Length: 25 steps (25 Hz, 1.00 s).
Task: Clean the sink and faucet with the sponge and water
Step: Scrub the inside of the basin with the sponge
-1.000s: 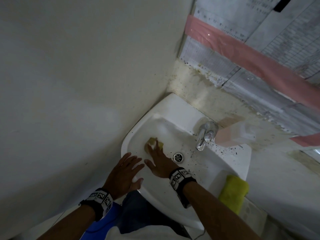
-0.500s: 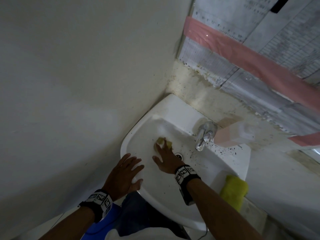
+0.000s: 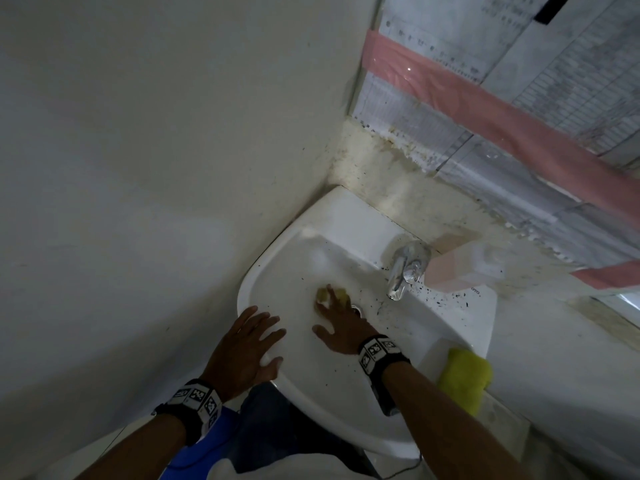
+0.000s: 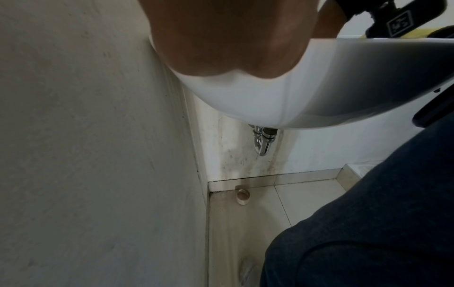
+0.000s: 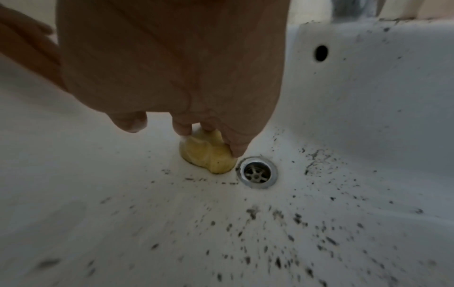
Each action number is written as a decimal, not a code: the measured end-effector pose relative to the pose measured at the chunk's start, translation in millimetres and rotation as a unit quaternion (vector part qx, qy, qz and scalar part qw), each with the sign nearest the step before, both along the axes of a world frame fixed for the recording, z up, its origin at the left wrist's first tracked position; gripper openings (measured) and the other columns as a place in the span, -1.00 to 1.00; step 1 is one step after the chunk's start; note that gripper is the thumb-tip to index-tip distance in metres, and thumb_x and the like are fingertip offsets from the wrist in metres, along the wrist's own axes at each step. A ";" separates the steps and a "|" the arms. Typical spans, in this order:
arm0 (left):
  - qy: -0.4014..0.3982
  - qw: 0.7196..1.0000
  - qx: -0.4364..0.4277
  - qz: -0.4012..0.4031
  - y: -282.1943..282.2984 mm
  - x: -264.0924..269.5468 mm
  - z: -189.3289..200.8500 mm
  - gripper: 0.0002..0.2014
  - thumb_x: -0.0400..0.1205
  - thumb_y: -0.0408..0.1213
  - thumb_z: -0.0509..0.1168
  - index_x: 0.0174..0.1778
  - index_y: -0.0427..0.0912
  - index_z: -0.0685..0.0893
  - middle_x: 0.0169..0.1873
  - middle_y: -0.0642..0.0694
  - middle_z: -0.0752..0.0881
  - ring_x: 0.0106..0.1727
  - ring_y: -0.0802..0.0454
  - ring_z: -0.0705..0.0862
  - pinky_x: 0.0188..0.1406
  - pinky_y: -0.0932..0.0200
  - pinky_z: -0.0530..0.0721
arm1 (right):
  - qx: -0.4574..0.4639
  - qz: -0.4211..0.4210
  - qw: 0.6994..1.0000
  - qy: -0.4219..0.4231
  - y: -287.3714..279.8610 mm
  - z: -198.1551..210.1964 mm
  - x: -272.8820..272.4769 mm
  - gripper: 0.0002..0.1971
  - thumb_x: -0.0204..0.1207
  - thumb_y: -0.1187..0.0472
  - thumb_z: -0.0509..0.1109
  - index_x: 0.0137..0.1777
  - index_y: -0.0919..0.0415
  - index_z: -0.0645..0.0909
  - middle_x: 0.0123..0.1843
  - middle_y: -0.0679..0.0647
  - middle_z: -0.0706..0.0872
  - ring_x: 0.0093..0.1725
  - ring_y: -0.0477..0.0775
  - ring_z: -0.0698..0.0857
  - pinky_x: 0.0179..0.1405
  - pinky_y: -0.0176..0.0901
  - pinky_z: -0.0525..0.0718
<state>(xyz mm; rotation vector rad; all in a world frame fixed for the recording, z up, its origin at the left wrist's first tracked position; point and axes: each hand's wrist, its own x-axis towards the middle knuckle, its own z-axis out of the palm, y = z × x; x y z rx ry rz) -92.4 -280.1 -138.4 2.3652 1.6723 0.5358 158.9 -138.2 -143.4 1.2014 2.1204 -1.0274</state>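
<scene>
A white sink (image 3: 346, 403) sits in a wall corner, its basin flecked with black specks (image 5: 294, 217). My right hand (image 3: 337, 323) presses a small yellow sponge (image 3: 341, 295) against the basin floor, right beside the metal drain (image 5: 256, 172). The fingers lie over the squashed sponge (image 5: 206, 155), and the thumb is spread out to the left, off it. My left hand (image 3: 249, 348) rests flat on the sink's front left rim with its fingers spread. The chrome faucet (image 3: 403, 271) stands behind the drain, and no water runs from it.
A pale pink bottle (image 3: 460, 268) lies on the ledge right of the faucet. A yellow-green cloth (image 3: 464, 375) hangs over the sink's right corner. A plain wall closes in on the left. Under the sink hangs a chrome drain trap (image 4: 263, 139).
My right hand has slid the sponge to the right across the basin, up to the drain. The left hand has stayed on the rim.
</scene>
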 end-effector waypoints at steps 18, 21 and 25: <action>-0.006 1.000 -0.009 0.002 0.4 0.7 5.1 -0.54 0.66 0.11 0.34 0.29 -0.14 0.80 0.38 -0.14 0.71 0.44 -0.12 0.64 0.73 -0.11 0.24 | 0.030 0.008 0.999 -0.016 5.1 -19.3 9.6 -0.34 0.71 -0.22 0.05 0.78 -0.24 -0.01 0.80 -0.06 -0.37 0.79 0.39 -0.13 0.68 0.46 0.21; -0.004 1.000 -0.010 0.005 0.7 0.8 5.9 -0.53 0.66 0.12 0.34 0.30 -0.15 0.79 0.40 -0.15 0.70 0.45 -0.13 0.64 0.71 -0.14 0.28 | 0.011 -0.054 0.998 0.036 20.4 -12.1 -3.3 -0.28 0.64 -0.08 0.12 0.80 -0.21 -0.02 0.81 -0.02 -0.29 0.79 0.31 0.09 0.69 0.28 0.30; -0.013 1.000 -0.013 0.005 -0.1 0.7 6.1 -0.53 0.65 0.12 0.37 0.32 -0.13 0.79 0.44 -0.15 0.68 0.48 -0.13 0.61 0.72 -0.15 0.27 | 0.078 -0.135 0.971 0.182 18.2 -0.4 -47.3 -0.41 0.76 0.29 0.19 0.77 0.02 0.24 0.68 0.29 0.41 0.54 0.35 0.53 0.54 0.09 0.51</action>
